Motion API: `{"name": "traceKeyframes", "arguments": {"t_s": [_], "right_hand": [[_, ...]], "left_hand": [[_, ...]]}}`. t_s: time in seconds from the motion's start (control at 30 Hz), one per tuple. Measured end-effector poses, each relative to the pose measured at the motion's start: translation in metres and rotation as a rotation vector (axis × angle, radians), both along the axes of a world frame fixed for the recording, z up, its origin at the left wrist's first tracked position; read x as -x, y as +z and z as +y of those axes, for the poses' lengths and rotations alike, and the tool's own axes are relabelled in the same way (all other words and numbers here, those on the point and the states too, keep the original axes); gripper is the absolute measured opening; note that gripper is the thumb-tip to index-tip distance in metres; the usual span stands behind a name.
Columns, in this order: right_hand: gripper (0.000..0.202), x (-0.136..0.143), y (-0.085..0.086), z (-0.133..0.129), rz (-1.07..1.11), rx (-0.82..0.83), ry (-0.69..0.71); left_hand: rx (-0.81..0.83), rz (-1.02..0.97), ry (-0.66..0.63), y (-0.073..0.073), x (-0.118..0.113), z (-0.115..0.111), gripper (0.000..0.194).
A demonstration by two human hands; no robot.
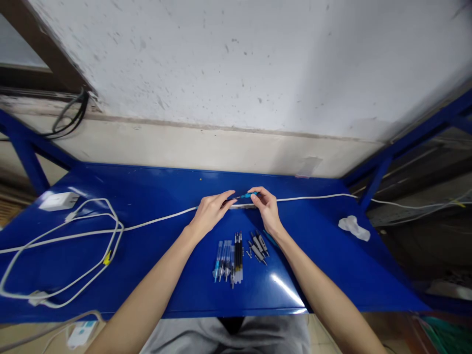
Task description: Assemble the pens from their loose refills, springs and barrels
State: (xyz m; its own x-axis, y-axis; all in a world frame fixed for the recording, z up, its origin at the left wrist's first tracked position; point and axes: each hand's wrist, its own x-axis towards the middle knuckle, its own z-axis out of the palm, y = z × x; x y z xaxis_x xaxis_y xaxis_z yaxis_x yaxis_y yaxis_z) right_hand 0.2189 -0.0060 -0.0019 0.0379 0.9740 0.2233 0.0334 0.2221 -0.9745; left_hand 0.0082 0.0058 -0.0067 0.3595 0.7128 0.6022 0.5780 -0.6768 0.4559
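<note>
My left hand (213, 210) is closed, its thumb and fingertips pinching a slim dark pen part (236, 198); I cannot make out whether it is a refill. Facing it, my right hand (269, 210) grips a bright blue pen piece (248, 195), whose end meets or nearly meets the dark part. Nearer me on the blue table lie clear pen barrels (223, 258) with clips, side by side. Beside them are several black ink refills (238, 250). Grey pen grip sections (259, 244) form a small group to the right, with tiny springs (249, 253) next to them.
A white cable (158, 224) crosses the blue table (320, 246) behind and under my hands. Its loops and a white adapter (59, 201) are at the left. Crumpled white plastic (354, 227) lies at the right. Blue frame bars (376, 182) and a wall stand behind.
</note>
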Motion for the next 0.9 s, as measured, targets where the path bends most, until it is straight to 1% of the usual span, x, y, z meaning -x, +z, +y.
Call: {"name": "traceKeyframes", "arguments": {"t_s": [0.1, 0.23, 0.4, 0.6, 0.77, 0.9], "right_hand": [[0.020, 0.001, 0.000, -0.001, -0.015, -0.009, 0.012], [0.022, 0.001, -0.001, -0.001, -0.038, -0.008, -0.021], [0.019, -0.001, -0.003, 0.000, -0.081, -0.053, -0.049], [0.018, -0.001, -0.003, 0.001, -0.152, -0.087, -0.035], [0.013, 0.002, 0.005, -0.004, -0.281, -0.206, -0.035], [0.012, 0.001, 0.015, -0.008, -0.408, -0.312, -0.025]], "left_hand": [[-0.005, 0.028, 0.014, 0.000, 0.001, 0.000, 0.033], [0.012, 0.065, 0.032, 0.000, 0.001, 0.000, 0.037], [0.015, 0.078, 0.028, 0.001, 0.001, -0.001, 0.040], [-0.021, 0.117, 0.034, 0.002, 0.000, 0.000, 0.039], [0.031, 0.122, 0.022, 0.002, 0.000, -0.001, 0.044], [0.072, 0.110, 0.004, 0.008, 0.000, -0.004, 0.056]]}}
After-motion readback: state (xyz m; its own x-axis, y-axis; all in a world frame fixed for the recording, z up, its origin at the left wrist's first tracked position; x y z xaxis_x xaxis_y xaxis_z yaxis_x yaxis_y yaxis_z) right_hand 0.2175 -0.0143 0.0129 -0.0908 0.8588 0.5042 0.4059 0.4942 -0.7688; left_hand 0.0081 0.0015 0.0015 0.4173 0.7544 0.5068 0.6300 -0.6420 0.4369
